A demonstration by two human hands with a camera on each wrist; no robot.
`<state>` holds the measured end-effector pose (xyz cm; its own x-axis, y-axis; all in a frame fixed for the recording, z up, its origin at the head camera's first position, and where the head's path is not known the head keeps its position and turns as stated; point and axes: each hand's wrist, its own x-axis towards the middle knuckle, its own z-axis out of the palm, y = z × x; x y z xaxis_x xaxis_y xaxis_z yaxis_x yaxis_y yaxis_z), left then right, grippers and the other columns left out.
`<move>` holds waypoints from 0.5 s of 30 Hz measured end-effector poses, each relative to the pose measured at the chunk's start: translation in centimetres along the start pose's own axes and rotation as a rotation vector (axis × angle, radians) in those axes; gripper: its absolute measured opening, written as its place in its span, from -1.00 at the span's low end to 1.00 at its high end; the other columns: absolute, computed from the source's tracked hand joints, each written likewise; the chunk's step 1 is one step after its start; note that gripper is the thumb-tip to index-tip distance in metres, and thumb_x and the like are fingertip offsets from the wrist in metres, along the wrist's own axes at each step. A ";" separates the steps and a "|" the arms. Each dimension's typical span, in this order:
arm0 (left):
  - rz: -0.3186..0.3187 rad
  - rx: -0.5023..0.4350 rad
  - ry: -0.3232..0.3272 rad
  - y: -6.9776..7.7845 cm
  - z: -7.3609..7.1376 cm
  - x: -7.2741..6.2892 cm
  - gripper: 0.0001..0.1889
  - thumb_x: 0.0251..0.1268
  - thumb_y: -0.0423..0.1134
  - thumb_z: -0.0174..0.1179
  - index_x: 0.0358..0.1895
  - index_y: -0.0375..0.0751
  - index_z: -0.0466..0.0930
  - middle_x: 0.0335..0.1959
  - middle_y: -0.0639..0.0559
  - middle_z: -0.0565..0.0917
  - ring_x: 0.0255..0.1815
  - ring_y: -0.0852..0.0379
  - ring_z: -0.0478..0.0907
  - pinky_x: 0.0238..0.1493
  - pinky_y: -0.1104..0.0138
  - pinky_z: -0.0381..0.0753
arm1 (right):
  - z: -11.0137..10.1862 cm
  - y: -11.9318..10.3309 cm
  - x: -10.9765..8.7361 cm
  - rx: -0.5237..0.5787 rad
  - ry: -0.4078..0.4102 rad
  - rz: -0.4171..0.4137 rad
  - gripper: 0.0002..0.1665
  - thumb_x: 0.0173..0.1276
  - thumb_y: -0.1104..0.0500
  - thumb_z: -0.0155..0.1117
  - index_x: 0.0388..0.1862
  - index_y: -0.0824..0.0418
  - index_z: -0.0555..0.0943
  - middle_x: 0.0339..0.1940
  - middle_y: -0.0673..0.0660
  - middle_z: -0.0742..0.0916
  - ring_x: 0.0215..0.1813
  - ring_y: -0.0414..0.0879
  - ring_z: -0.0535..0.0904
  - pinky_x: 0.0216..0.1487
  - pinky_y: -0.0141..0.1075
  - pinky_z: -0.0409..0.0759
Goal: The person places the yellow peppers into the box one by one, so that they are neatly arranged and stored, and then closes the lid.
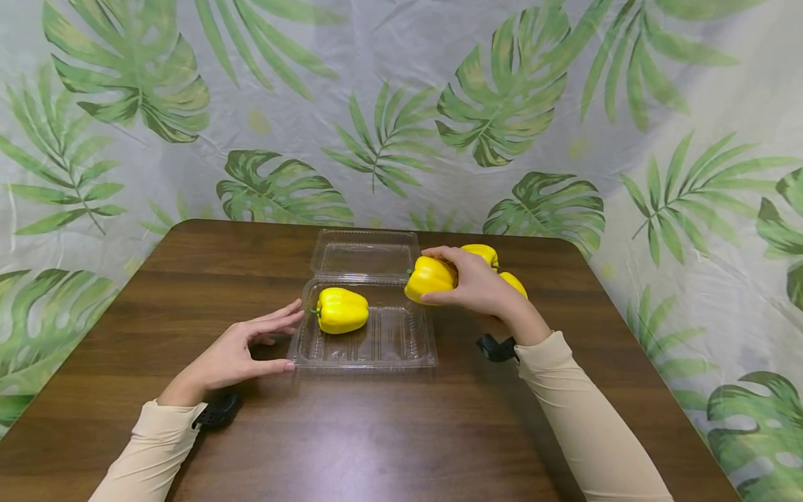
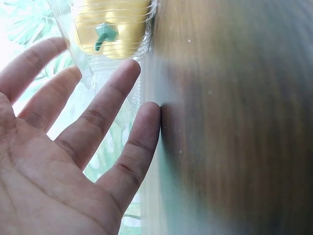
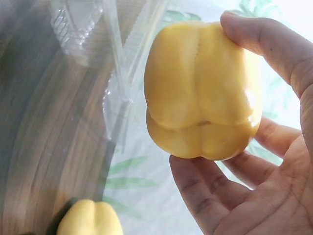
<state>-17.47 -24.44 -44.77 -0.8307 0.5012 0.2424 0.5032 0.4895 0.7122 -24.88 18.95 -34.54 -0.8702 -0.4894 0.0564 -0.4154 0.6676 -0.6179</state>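
A clear plastic clamshell container lies on the table with its lid folded back. Inside its left part sits a yellow bell pepper, its green stem pointing left. My right hand grips a second yellow bell pepper between thumb and fingers, raised above the container's right edge; the right wrist view shows this pepper from its lobed end. At the container's left side my left hand spreads its straight fingers, the tips at the rim. In the left wrist view its fingers curl around nothing.
Two more yellow bell peppers, one behind and one beside my right hand, lie on the table's right side, partly hidden. The open lid reaches toward the far table edge. A leaf-patterned cloth hangs behind the brown wooden table.
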 end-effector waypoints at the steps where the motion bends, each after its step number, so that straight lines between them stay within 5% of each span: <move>1: 0.001 0.000 0.000 0.0 0.0 0.0 -0.11 0.26 -0.12 0.59 0.64 -0.07 0.39 0.64 0.00 0.46 0.32 0.31 0.66 0.20 0.19 0.73 | 0.1 -0.2 0.1 -0.007 -0.006 -0.007 -0.01 0.28 -0.07 0.65 0.62 0.02 0.42 0.37 0.07 0.67 0.17 0.02 0.61 0.20 -0.06 0.61; 15: 0.005 0.010 -0.003 0.1 -0.1 0.0 -0.16 0.26 -0.11 0.59 0.60 -0.08 0.45 0.67 0.00 0.41 0.42 0.37 0.56 0.21 0.19 0.74 | 1.0 -1.6 1.6 -0.077 -0.058 -0.060 -0.02 0.26 -0.08 0.66 0.61 0.06 0.45 0.45 0.07 0.65 0.25 0.04 0.63 0.25 -0.01 0.64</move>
<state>-17.40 -24.46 -44.60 -0.8276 0.5058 0.2434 0.5092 0.4941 0.7047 -25.40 16.57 -34.26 -0.8275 -0.5598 0.0447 -0.4874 0.6763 -0.5523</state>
